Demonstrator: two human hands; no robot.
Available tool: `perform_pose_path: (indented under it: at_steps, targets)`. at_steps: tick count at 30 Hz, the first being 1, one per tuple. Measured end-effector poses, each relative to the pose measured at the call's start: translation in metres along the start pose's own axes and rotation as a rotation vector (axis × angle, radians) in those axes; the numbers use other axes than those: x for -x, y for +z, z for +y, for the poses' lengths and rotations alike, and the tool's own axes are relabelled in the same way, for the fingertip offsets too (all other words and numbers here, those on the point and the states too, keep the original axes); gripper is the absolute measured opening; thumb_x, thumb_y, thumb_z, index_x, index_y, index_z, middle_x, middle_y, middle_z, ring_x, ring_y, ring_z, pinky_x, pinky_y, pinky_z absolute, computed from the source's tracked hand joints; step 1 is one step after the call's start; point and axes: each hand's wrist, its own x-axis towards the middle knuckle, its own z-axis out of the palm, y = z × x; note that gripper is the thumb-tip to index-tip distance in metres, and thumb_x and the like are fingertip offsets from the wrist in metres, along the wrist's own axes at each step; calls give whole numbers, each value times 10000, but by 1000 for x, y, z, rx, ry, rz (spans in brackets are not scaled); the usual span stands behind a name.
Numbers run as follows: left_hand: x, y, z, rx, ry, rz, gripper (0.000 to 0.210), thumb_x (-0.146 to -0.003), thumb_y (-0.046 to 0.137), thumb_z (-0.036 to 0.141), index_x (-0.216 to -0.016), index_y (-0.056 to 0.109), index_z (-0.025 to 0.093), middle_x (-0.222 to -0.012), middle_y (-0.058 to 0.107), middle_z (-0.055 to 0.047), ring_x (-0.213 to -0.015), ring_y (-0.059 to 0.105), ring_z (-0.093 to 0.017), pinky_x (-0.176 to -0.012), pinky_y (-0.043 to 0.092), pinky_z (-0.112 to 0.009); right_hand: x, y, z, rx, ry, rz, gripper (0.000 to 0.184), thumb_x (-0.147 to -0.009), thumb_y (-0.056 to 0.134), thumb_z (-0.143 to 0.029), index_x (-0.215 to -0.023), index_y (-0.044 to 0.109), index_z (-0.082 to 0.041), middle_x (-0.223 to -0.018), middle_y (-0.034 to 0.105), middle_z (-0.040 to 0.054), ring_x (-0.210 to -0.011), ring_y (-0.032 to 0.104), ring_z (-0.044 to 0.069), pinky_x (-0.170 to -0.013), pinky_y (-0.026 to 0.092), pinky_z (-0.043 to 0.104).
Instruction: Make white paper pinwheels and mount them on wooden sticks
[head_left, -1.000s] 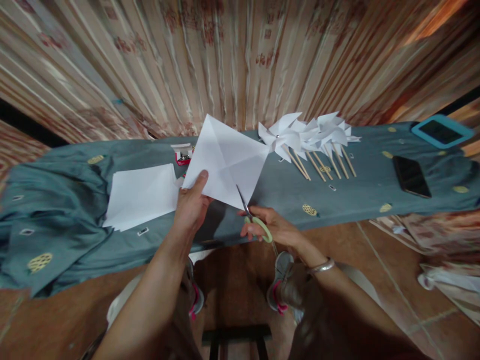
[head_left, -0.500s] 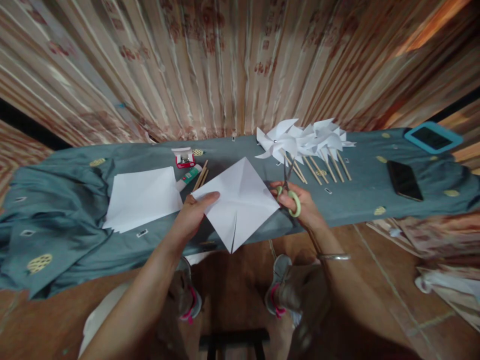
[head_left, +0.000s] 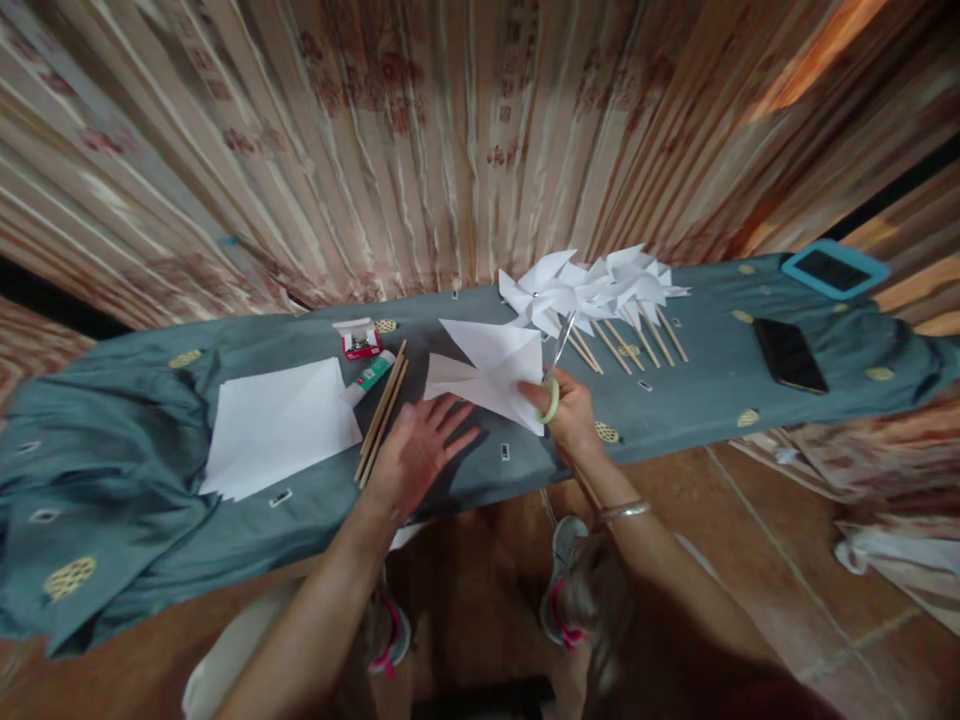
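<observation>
Left hand (head_left: 424, 450) spread wide, fingertips right by the edge of the paper (head_left: 499, 365), and here's the right hand (head_left: 566, 410) gripping that sheet and the scissors (head_left: 555, 395) together over the counter (head_left: 690, 395)! Beside the left lie sticks (head_left: 382, 412), then glue (head_left: 369, 376), then a red box (head_left: 361, 345), with pinwheels (head_left: 592, 285) bunched before the curtain (head_left: 420, 180).

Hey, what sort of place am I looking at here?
Probably a room in a home, used as a makeshift craft spot: a patterned curtain hangs behind a narrow cloth-covered table, and white paper pinwheels on sticks lie on it.
</observation>
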Motion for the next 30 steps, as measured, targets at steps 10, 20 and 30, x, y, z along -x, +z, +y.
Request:
perform_pose_path:
  at_steps: [10,20,30]
  targets:
    - [-18,13,-10,75,127,278,385,-793,701,277,-1162,603,230,-1183,690,-70,-1218,572,-295,-975,519,-438,6,30,10,70,-14,-112,509,-546,811,-458,-930,644,-169,-705,697,-4,-609,612,163,-556,477,270]
    - [-37,-16,33,71,418,524,227,-924,534,232,-1115,638,167,-1078,730,-81,-970,695,-185,-862,576,-322,16,18,0,269,220,-578,544,-650,745,-589,-951,624,-152,-767,677,31,-608,579,107,-503,427,213]
    - [-43,-22,40,-5,518,488,232,-881,575,270,-1097,625,199,-1169,700,-91,-1179,612,-243,-943,539,-400,23,10,-7,416,424,-857,577,-582,771,-652,-822,630,-147,-634,587,-28,-543,521,70,-497,417,195]
